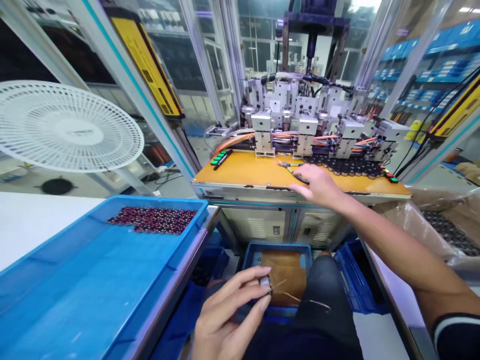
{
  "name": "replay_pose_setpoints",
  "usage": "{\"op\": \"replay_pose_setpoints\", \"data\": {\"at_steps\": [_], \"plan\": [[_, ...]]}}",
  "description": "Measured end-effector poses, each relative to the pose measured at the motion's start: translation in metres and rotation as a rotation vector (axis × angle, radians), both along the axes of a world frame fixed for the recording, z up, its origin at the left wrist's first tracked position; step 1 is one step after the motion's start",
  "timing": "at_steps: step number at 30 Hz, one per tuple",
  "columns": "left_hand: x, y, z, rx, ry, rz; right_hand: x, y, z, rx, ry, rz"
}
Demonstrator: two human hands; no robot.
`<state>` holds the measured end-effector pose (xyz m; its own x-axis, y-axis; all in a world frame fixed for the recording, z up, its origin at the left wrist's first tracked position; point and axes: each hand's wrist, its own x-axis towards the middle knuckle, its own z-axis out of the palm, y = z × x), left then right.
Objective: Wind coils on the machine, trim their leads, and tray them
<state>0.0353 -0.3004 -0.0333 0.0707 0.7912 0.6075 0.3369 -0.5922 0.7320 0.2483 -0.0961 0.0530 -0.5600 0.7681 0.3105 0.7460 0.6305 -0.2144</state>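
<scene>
My left hand [236,310] pinches a small metal cylinder-shaped part [265,285] between thumb and fingers, above my lap. Thin copper-coloured wires [287,295] trail from it to the right. At the machine's orange work surface [240,170], my right hand [317,185] has its fingers around the handles of a small pair of pliers [288,167]. The plier jaws point left, and my fingers partly cover the handles. Just beyond that hand stand rows of black round parts [348,165] along the machine's base.
A blue tray [112,260] on the left holds a block of small red-and-dark parts [153,220]. Below me sits a blue bin [277,247] with brown cardboard. A white fan [71,127] stands left; clamping fixtures [305,132] rise behind. A plastic-lined box [450,230] of dark parts is right.
</scene>
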Motion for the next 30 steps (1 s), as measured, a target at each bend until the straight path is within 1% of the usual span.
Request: {"op": "replay_pose_setpoints", "data": {"at_steps": [1,3,5,6,8,11,13,15,18,20,22,24,25,27,30], "plan": [[0.0,0.0,-0.001,-0.001,-0.023,0.033,0.0,0.023,0.0,0.041,-0.022,-0.039],[0.0,0.0,-0.003,-0.024,-0.067,0.095,-0.002,0.06,-0.004,0.064,-0.084,-0.091],[-0.002,-0.002,-0.005,-0.066,-0.109,0.132,-0.005,0.083,-0.012,0.059,-0.157,-0.126],[-0.003,-0.003,-0.005,-0.087,-0.131,0.148,-0.006,0.088,-0.016,0.055,-0.191,-0.136],[-0.006,-0.006,-0.007,-0.121,-0.172,0.181,-0.007,0.09,-0.021,0.056,-0.241,-0.141],[-0.009,-0.008,-0.009,-0.158,-0.222,0.234,-0.001,0.076,-0.024,0.06,-0.279,-0.087],[-0.009,-0.008,-0.011,-0.175,-0.255,0.254,0.009,0.059,-0.026,0.059,-0.285,-0.026],[-0.008,-0.007,-0.013,-0.186,-0.284,0.255,0.02,0.032,-0.032,0.066,-0.295,0.016],[-0.006,-0.005,-0.018,-0.2,-0.314,0.239,0.034,-0.026,-0.052,0.046,-0.206,0.099],[-0.003,-0.003,-0.019,-0.211,-0.319,0.226,0.038,-0.073,-0.07,-0.101,0.093,0.243],[-0.001,-0.001,-0.018,-0.217,-0.31,0.218,0.04,-0.119,-0.088,-0.298,0.297,0.292],[0.002,0.001,-0.016,-0.22,-0.298,0.207,0.039,-0.156,-0.103,-0.443,0.439,0.324],[0.003,0.001,-0.014,-0.22,-0.294,0.202,0.038,-0.17,-0.109,-0.493,0.484,0.337],[0.006,0.002,-0.013,-0.228,-0.293,0.189,0.036,-0.187,-0.117,-0.583,0.5,0.333],[0.008,0.001,-0.012,-0.245,-0.293,0.174,0.033,-0.193,-0.122,-0.719,0.429,0.293]]}}
